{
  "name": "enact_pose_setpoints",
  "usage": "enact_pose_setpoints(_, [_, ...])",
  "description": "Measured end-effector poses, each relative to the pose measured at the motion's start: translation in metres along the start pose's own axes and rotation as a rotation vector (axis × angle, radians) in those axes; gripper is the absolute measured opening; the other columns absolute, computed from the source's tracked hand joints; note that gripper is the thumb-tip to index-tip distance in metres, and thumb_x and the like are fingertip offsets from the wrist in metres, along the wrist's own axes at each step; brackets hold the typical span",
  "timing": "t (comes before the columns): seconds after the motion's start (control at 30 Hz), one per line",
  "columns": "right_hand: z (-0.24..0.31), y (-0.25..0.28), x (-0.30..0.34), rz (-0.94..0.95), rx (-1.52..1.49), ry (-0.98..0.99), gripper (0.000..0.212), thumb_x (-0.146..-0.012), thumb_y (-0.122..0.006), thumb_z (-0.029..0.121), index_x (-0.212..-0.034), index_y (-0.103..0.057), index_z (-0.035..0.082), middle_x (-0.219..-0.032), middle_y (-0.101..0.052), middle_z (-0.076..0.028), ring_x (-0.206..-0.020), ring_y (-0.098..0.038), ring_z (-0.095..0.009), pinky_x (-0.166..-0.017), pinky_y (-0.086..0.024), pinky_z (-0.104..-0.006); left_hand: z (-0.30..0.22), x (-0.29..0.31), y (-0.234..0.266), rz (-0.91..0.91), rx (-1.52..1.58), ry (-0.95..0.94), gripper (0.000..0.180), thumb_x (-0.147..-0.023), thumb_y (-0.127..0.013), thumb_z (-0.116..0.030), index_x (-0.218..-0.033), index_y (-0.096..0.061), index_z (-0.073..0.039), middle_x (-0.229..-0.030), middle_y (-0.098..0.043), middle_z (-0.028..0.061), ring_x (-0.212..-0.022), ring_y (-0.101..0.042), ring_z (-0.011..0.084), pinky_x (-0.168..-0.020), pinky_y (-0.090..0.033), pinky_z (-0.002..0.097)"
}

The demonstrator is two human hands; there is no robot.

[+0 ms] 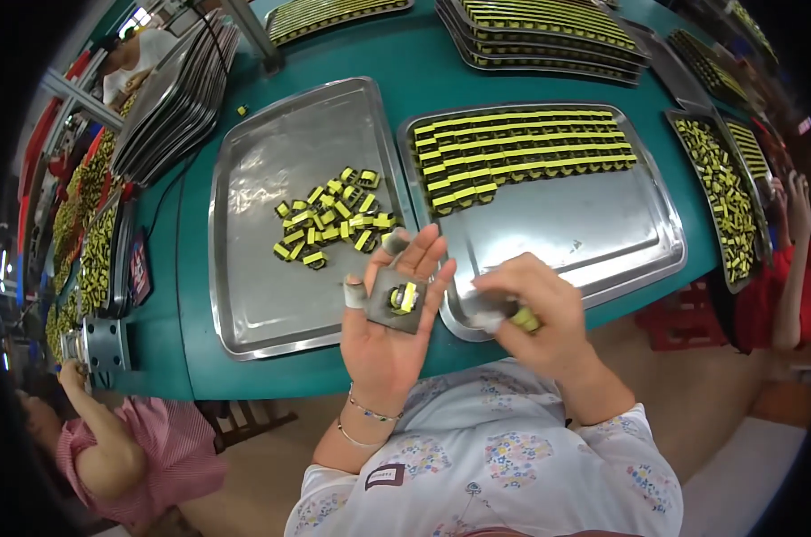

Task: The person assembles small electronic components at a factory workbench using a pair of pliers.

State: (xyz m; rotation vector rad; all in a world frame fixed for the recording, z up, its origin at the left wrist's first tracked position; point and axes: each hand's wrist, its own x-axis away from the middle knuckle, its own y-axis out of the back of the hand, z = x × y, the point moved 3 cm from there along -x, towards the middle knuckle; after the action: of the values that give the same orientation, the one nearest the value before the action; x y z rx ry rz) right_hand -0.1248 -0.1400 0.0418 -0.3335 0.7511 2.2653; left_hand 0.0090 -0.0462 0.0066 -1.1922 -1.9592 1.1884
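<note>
My left hand [389,331] is palm up with its fingers stretched out and pale covers on the thumb and a fingertip. A dark square plate [383,315] lies on its palm, and on that sits a small yellow-and-black wound part [405,298], perhaps a coil or transformer. To its right, my right hand [549,318] is curled, its fingertips blurred by motion. A small yellow part [525,319] shows within its fingers, too smeared for detail. Behind the left hand, a metal tray [262,300] holds a loose heap of such parts [334,215].
A second metal tray [593,219] carries neat rows of the parts [531,148]. Stacked filled trays [549,45] stand at the back, stacked bare trays [177,98] at the back left. A filled tray [719,192] lies right. People [119,447] sit on both sides of the green table [191,268].
</note>
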Motion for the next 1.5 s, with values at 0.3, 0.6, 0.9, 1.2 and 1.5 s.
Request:
enact_pose_setpoints(0.3, [0.005,-0.029,-0.013,0.115,0.186,0.363,0.035,-0.063,-0.068,0.003,-0.097,-0.067,0.011,-0.090,-0.059,-0.002,-0.074,-0.058,-0.021,-0.063,-0.046,-0.0328,0.000,0.012,-0.012,0.098,-0.291,0.165,0.075,-0.093,-0.030,-0.063,-0.143,-0.020,-0.007,-0.146,-0.032,0.0178,-0.134,-0.035,0.0275,-0.108,-0.033,0.0386])
enact_pose_setpoints(0.6, [0.013,-0.021,-0.002,0.020,0.169,0.542,0.032,-0.057,-0.068,0.004,-0.089,-0.070,0.005,-0.083,-0.057,-0.005,-0.068,-0.058,-0.020,-0.052,-0.045,-0.0316,0.009,0.021,0.000,0.182,-0.664,0.073,0.081,-0.092,-0.025,-0.066,-0.139,-0.027,0.001,-0.130,-0.052,0.0200,-0.117,-0.053,0.0235,-0.098,-0.041,0.0327])
enact_pose_setpoints(0.9, [0.014,-0.022,0.012,-0.027,0.186,0.642,0.038,-0.054,-0.071,0.006,-0.092,-0.070,0.006,-0.083,-0.056,-0.005,-0.060,-0.052,-0.018,-0.049,-0.040,-0.0292,0.006,0.027,-0.005,0.327,-0.933,-0.123,0.096,-0.081,-0.021,-0.078,-0.142,-0.030,-0.004,-0.127,-0.052,0.0282,-0.115,-0.055,0.0374,-0.095,-0.045,0.0415])
enact_pose_setpoints(1.2, [0.011,-0.030,0.011,-0.007,0.105,0.558,0.038,-0.054,-0.068,0.002,-0.092,-0.069,0.005,-0.086,-0.057,-0.007,-0.065,-0.057,-0.022,-0.053,-0.045,-0.0318,0.004,0.024,-0.012,0.265,-0.859,-0.120,0.074,-0.094,-0.038,-0.058,-0.136,-0.039,0.003,-0.118,-0.059,0.0220,-0.117,-0.055,0.0349,-0.093,-0.046,0.0397])
enact_pose_setpoints(1.5, [0.008,0.003,0.009,0.001,0.259,0.257,0.037,-0.063,-0.067,-0.008,-0.098,-0.063,0.003,-0.089,-0.059,-0.010,-0.075,-0.058,-0.022,-0.065,-0.047,-0.0301,-0.038,0.013,-0.010,-0.029,-1.727,-0.438,0.035,-0.089,-0.053,-0.011,-0.123,-0.052,-0.002,-0.115,-0.063,0.0115,-0.077,-0.063,0.0249,-0.065,-0.051,0.0338])
